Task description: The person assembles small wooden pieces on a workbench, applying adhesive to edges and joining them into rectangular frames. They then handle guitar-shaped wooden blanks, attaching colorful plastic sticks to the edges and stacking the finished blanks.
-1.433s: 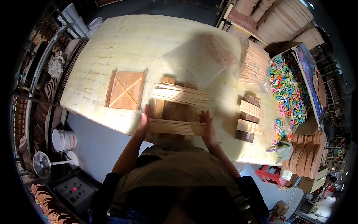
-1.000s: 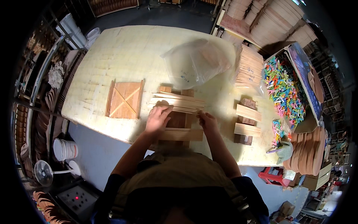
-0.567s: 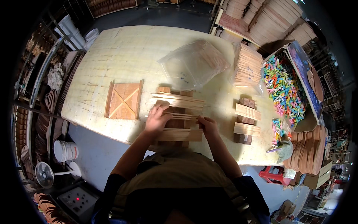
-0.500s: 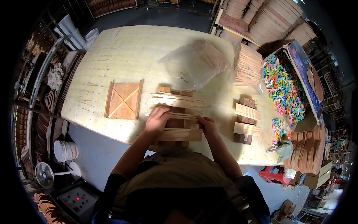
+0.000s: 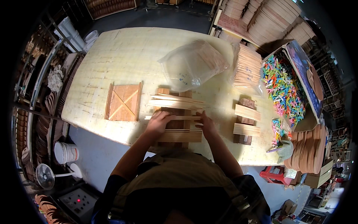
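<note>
A thin bundle of pale wooden strips (image 5: 184,118) lies crosswise in front of me, over a dark wooden block (image 5: 179,111). Its left part is in my left hand (image 5: 158,122), whose fingers are closed on it. At the right end is my right hand (image 5: 207,124), thumb and fingers parted around the tips. Just beyond my hands, a looser, slightly fanned group of strips (image 5: 175,101) rests across the block. Closer to my body another row of strips (image 5: 179,136) lies side by side, partly uneven along its far edge.
Left on the table (image 5: 89,67) lies a wooden panel with crossed strips (image 5: 123,102). Beyond my hands is a clear plastic bag (image 5: 194,63). To the right are a block with two strip rows (image 5: 247,120), bagged strips (image 5: 248,65) and a box of colourful small clips (image 5: 285,87).
My right fingers have spread from a pinch and shifted slightly away from my body. Fewer strips show between my hands, and loose strips now lie along the nearer row's far edge.
</note>
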The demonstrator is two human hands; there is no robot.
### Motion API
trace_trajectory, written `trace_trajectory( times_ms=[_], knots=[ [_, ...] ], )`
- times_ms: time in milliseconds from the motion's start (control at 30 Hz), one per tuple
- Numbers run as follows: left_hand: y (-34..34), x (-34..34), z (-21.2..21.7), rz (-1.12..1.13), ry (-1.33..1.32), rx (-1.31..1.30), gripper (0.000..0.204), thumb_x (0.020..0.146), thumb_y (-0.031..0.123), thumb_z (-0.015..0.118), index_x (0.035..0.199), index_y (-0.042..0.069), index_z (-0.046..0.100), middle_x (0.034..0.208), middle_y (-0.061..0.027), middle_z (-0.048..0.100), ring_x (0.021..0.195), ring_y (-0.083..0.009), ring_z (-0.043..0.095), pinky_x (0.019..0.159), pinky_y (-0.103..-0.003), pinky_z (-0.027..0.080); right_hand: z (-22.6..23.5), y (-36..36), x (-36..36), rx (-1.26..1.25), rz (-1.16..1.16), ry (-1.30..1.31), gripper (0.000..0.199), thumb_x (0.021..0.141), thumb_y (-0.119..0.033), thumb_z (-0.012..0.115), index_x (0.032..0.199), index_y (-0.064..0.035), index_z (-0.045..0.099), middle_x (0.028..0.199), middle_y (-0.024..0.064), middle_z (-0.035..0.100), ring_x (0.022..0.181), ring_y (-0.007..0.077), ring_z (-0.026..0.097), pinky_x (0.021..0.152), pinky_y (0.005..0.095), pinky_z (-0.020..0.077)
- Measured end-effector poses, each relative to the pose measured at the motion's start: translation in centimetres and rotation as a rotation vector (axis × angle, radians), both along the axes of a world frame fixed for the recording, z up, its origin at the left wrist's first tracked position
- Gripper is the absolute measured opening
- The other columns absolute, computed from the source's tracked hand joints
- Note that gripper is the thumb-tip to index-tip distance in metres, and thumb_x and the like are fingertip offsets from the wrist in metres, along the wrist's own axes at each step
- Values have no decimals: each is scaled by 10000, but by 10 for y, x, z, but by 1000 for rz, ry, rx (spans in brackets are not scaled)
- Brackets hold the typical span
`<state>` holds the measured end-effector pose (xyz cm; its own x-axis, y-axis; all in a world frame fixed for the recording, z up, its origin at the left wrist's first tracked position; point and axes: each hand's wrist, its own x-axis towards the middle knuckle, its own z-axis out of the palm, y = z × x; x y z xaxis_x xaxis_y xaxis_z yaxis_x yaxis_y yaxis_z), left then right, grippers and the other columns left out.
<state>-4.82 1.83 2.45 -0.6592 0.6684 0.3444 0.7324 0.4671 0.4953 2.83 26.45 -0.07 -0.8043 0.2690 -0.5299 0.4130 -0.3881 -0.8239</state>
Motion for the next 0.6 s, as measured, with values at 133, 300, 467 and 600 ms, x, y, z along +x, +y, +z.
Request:
trace_trajectory(
  times_ms=[133, 300, 467, 600],
  knots=[
    [-1, -2, -5, -32, -24, 0, 368, 774, 13, 503, 1096, 94, 662, 1034, -84, 602, 986, -288, 558, 878, -383, 457, -2, -4, -3, 105, 14, -33, 615, 950, -537, 459, 1253, -9, 548, 1128, 88, 640, 981, 183, 568, 816, 343, 443],
    [-1, -4, -9, -15, -3, 22, 348, 775, 17, 506, 1066, 104, 676, 1035, -79, 605, 999, -287, 559, 880, -380, 462, -3, 8, -14, 91, -11, -50, 488, 907, -424, 603, 1165, -10, 616, 981, 59, 681, 902, 114, 572, 769, 309, 421],
    [1, -1, -9, 54, -1, -2, 315, 792, 39, 519, 1023, 145, 706, 1135, -58, 588, 1068, -260, 537, 933, -355, 448, -28, 16, -17, 81, -52, -28, 322, 897, -274, 654, 1072, -4, 672, 908, 56, 688, 724, 82, 545, 642, 251, 414],
    [2, 3, 4, 119, 69, -63, 289, 804, 81, 533, 1014, 167, 712, 1164, -43, 571, 1086, -238, 520, 946, -364, 434, -23, 22, -13, 27, 22, 21, 265, 888, -187, 647, 1065, 9, 675, 905, 63, 685, 680, 95, 546, 603, 226, 426]
  ],
)
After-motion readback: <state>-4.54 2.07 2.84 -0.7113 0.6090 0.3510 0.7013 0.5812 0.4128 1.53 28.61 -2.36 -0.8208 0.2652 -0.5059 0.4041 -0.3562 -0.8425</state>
